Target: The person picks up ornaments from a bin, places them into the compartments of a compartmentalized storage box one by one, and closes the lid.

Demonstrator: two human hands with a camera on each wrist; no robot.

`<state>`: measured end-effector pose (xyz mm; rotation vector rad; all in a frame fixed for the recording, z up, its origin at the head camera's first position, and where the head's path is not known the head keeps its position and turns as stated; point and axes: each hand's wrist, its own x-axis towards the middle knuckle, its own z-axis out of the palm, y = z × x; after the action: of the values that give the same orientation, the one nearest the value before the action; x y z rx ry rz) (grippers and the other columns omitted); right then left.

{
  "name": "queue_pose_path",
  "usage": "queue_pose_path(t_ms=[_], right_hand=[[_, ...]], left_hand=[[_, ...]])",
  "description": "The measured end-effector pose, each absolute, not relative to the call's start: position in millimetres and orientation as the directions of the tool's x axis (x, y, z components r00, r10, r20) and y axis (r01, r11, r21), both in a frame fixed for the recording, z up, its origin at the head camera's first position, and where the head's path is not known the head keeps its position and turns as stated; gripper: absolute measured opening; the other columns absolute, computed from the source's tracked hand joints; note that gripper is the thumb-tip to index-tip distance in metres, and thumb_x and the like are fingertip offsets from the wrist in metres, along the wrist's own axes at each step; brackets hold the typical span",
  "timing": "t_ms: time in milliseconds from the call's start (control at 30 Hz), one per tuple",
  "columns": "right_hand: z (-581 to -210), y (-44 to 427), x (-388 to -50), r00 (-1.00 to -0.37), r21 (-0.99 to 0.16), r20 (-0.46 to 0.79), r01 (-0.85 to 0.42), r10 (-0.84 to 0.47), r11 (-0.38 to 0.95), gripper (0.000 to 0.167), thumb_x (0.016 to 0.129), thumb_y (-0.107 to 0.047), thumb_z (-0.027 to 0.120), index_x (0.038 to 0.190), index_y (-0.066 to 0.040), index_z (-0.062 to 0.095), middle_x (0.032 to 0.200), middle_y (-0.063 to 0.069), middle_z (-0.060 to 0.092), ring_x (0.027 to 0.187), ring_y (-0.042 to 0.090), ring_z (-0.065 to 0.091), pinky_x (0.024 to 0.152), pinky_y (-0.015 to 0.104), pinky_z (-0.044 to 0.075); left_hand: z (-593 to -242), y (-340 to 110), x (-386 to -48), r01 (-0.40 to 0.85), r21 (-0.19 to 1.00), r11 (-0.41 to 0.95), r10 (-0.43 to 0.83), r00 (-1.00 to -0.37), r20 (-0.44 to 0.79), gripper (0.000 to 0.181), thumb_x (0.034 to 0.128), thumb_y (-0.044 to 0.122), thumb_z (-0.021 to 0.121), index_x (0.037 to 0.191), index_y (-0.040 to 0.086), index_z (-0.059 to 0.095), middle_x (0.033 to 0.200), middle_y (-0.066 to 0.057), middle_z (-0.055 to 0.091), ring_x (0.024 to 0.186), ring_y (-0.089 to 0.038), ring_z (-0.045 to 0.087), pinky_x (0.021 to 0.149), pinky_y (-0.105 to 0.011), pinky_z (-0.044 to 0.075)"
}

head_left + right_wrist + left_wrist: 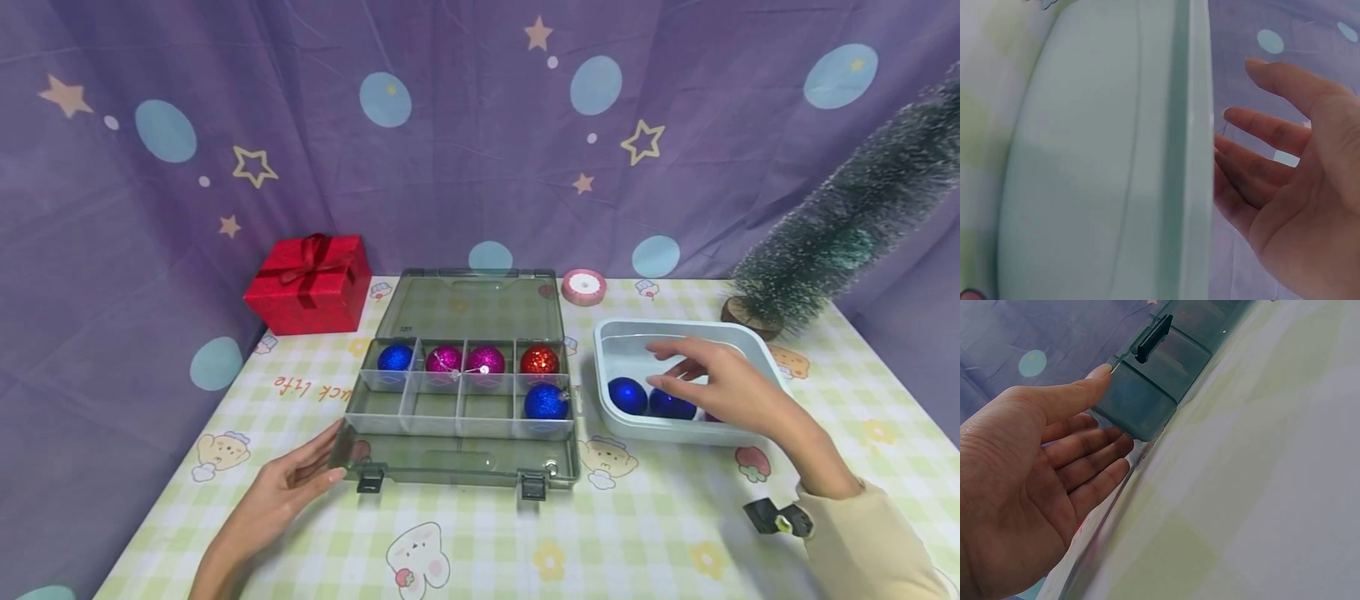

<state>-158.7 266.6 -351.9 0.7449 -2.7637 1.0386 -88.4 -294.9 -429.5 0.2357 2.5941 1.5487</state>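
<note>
My left hand [279,493] rests its thumb and loose fingers at the front left corner of a clear grey divided storage box [408,477]. The box lies with its lid [465,304] back. Its back row holds a blue glitter ball [395,357], two magenta glitter balls [486,361] and a red one [539,360]. Another blue ball [546,403] sits in the front right compartment. Over a pale blue basin [611,350] hovers my right hand [731,383], fingers spread, holding nothing. Beneath it lie blue balls [627,396] and a partly hidden magenta one [711,417].
A red gift box [311,287] stands back left. Behind the storage box lies a pink ribbon roll [583,287]. A small frosted tree [840,225] on a wooden base rises behind the basin at right. A purple curtain [465,167] hangs at the back.
</note>
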Motion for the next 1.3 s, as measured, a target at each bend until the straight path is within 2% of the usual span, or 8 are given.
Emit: queue_pose_path(t_ms=[100, 333, 467, 600, 800, 867, 1067, 1300], right_hand=[[-355.9, 270.8, -158.2, -0.886, -0.619, 0.235, -0.454, -0.4, 0.641, 0.042, 0.095, -0.012, 0.077, 0.133, 0.002, 0.066, 0.119, 0.02, 0.071, 0.089, 0.011, 0.072, 0.061, 0.029, 0.059], [-363.8, 271.1, -157.5, -0.905, -0.636, 0.185, -0.407, -0.383, 0.656, 0.044, 0.096, -0.016, 0.077, 0.135, 0.0, 0.066, 0.122, 0.022, 0.069, 0.09, 0.013, 0.071, 0.062, 0.028, 0.058], [-365.9, 265.7, -158.9, -0.892, -0.608, 0.202, -0.437, -0.403, 0.663, 0.043, 0.095, -0.017, 0.079, 0.133, -0.001, 0.067, 0.118, 0.018, 0.072, 0.088, 0.011, 0.071, 0.067, 0.027, 0.057], [-366.4, 259.7, -161.5, -0.884, -0.596, 0.178, -0.447, -0.433, 0.667, 0.044, 0.094, -0.019, 0.08, 0.132, -0.001, 0.068, 0.115, 0.015, 0.072, 0.088, 0.009, 0.071, 0.071, 0.028, 0.058], [-366.4, 252.5, -167.3, -0.879, -0.591, 0.093, -0.427, -0.468, 0.685, 0.048, 0.093, -0.025, 0.081, 0.132, 0.001, 0.067, 0.117, 0.011, 0.072, 0.09, 0.012, 0.071, 0.076, 0.031, 0.058], [-366.5, 251.1, -169.6, -0.876, -0.576, 0.077, -0.43, -0.477, 0.695, 0.049, 0.093, -0.027, 0.081, 0.131, 0.001, 0.067, 0.112, 0.008, 0.073, 0.09, 0.012, 0.07, 0.075, 0.033, 0.057], [-368.1, 250.2, -175.1, -0.862, -0.527, 0.05, -0.452, -0.505, 0.719, 0.047, 0.092, -0.024, 0.081, 0.129, 0.001, 0.069, 0.099, -0.001, 0.073, 0.088, 0.013, 0.068, 0.075, 0.036, 0.056], [-372.5, 249.0, -183.1, -0.832, -0.495, 0.046, -0.5, -0.553, 0.711, 0.044, 0.089, -0.021, 0.083, 0.124, 0.003, 0.071, 0.097, -0.001, 0.073, 0.089, 0.018, 0.069, 0.074, 0.038, 0.056]], left_hand=[[-429.3, -295.1, -88.1, 0.075, 0.881, 0.466, 0.189, -0.982, -0.017, 0.067, 0.1015, 0.026, 0.07, 0.157, 0.001, 0.042, 0.158, -0.016, 0.042, 0.129, 0.007, 0.044, 0.099, -0.013, 0.044], [-429.5, -295.7, -87.9, 0.07, 0.875, 0.478, 0.187, -0.982, -0.024, 0.067, 0.1021, 0.026, 0.07, 0.158, 0.003, 0.041, 0.158, -0.016, 0.042, 0.14, -0.033, 0.041, 0.097, -0.015, 0.046], [-429.5, -295.6, -88.4, 0.07, 0.875, 0.479, 0.185, -0.982, -0.022, 0.067, 0.1021, 0.026, 0.07, 0.158, 0.003, 0.041, 0.158, -0.016, 0.041, 0.14, -0.036, 0.041, 0.097, -0.015, 0.047], [-429.8, -295.9, -88.5, 0.08, 0.872, 0.482, 0.189, -0.982, -0.015, 0.066, 0.1022, 0.026, 0.07, 0.157, 0.003, 0.042, 0.158, -0.015, 0.042, 0.139, -0.032, 0.042, 0.097, -0.015, 0.047], [-431.2, -297.3, -88.6, 0.111, 0.874, 0.473, 0.208, -0.978, 0.012, 0.064, 0.1026, 0.022, 0.069, 0.157, 0.004, 0.042, 0.158, -0.015, 0.042, 0.132, -0.001, 0.046, 0.097, -0.015, 0.047], [-431.2, -297.4, -88.7, 0.113, 0.875, 0.47, 0.212, -0.977, 0.012, 0.063, 0.1026, 0.022, 0.069, 0.157, 0.004, 0.042, 0.158, -0.015, 0.042, 0.132, -0.002, 0.046, 0.097, -0.015, 0.047], [-430.4, -296.8, -89.6, 0.116, 0.872, 0.475, 0.218, -0.976, 0.012, 0.063, 0.1031, 0.023, 0.068, 0.158, 0.006, 0.042, 0.157, -0.015, 0.043, 0.137, -0.026, 0.045, 0.097, -0.017, 0.048], [-431.6, -297.3, -89.5, 0.126, 0.883, 0.453, 0.226, -0.974, 0.023, 0.063, 0.1026, 0.021, 0.069, 0.158, 0.004, 0.042, 0.157, -0.017, 0.042, 0.13, 0.004, 0.046, 0.097, -0.017, 0.048]])
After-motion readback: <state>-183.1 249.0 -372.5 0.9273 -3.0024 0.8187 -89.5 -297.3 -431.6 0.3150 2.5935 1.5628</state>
